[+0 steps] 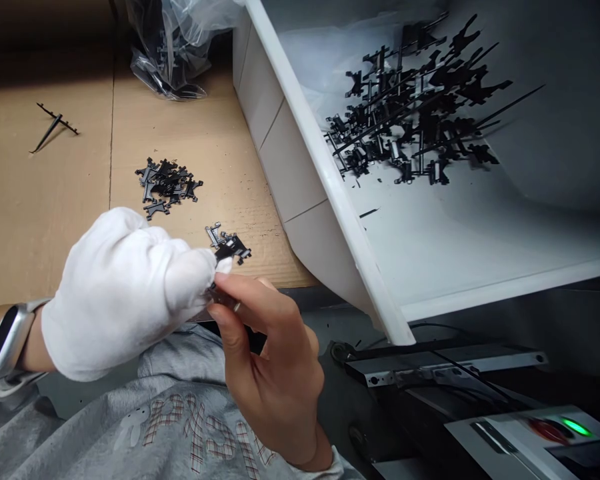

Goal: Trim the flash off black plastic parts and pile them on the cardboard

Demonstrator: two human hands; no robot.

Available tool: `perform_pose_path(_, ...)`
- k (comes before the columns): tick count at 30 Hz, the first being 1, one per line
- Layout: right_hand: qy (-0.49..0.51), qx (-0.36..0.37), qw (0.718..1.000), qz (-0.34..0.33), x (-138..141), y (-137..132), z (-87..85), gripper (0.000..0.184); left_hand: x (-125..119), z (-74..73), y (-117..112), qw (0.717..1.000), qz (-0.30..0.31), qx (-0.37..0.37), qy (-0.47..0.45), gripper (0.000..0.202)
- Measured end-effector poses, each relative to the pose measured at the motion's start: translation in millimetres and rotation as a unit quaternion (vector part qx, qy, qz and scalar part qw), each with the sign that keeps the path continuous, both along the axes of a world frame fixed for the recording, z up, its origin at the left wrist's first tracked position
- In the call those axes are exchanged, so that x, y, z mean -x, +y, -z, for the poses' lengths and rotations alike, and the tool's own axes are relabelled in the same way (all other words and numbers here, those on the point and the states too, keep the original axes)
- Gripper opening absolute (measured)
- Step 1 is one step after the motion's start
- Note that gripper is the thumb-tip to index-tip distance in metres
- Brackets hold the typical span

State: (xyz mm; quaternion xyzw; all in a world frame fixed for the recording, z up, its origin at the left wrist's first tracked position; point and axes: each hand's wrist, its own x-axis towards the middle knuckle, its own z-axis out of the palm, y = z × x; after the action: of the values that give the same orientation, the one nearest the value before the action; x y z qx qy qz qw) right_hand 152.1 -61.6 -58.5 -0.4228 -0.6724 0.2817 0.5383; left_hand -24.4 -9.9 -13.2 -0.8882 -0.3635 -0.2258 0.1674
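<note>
Left hand point(130, 287), gloved, is folded closed, thumb and index drawn together; right hand point(275, 360), bare, has thumb and index nearly closed opposite it, so the two sets of fingertips meet over a small dark part point(211, 285). Both look to be pinching it, but it's mostly covered; can't read its long axis. Key relation: the small black cluster point(235, 247) sits just beyond the fingertips on the table point(70, 187), nearest the gloved tips; can't tell if they touch. Its pieces point various ways, no common axis. Bigger black pile point(169, 183) is past the left hand, farther out and left of the cluster, so left is nearer. White bin point(455, 227) stands off to the right with tangled black parts point(435, 127); right hand is nearer that. Lone T-shaped piece point(54, 125) lies far left, stem slanting toward the person.
</note>
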Motion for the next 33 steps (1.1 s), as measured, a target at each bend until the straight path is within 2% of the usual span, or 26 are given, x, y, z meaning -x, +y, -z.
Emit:
perform_pose_path(3,0.026,0.016,0.999,0.015,-2,1,-1.7,0.032,-1,-2.5,-2,1.000,-0.002,-0.007,0.019,0.024)
perform_pose_path(7,0.102,0.084,0.990,0.052,-6,-3,-1.0,0.042,-6,-4.0,0,0.999,-0.016,-0.026,0.043,0.035)
perform_pose_path(9,0.142,0.114,0.983,0.040,-9,-2,-0.2,0.039,-8,-4.0,2,0.998,-0.013,-0.034,0.043,0.039)
perform_pose_path(11,0.182,0.146,0.973,0.001,-11,4,0.7,0.034,-9,-3.8,4,0.998,-0.003,-0.044,0.047,0.037)
perform_pose_path(13,0.215,0.179,0.960,-0.021,-11,11,2.0,0.025,-8,-3.4,5,0.997,0.027,-0.044,0.054,0.032)
perform_pose_path(17,0.258,0.236,0.937,-0.025,-10,22,6.5,0.008,-5,-1.1,13,0.992,0.108,-0.024,0.067,0.025)
perform_pose_path(20,0.300,0.286,0.908,-0.058,-10,27,11.5,0.004,-4,2.0,22,0.986,0.147,-0.029,0.067,0.027)
perform_pose_path(24,0.325,0.360,0.865,-0.127,-14,32,17.2,0.013,2,5.4,35,0.979,0.177,-0.054,0.080,0.032)
perform_pose_path(26,0.299,0.365,0.874,-0.117,-19,35,18.7,0.019,10,6.2,46,0.981,0.155,-0.074,0.093,0.034)
perform_pose_path(28,0.218,0.345,0.911,-0.068,-25,36,19.8,0.023,21,6.5,60,0.982,0.091,-0.106,0.123,0.035)
perform_pose_path(29,0.150,0.327,0.933,-0.037,-28,36,20.4,0.023,26,6.6,69,0.981,0.040,-0.118,0.148,0.038)
perform_pose_path(31,-0.003,0.289,0.957,0.015,-33,37,22.6,0.024,36,8.0,87,0.966,-0.085,-0.068,0.235,0.046)
perform_pose_path(33,-0.107,0.269,0.957,0.031,-34,37,25.8,0.025,43,13.0,101,0.935,-0.185,0.034,0.301,0.050)
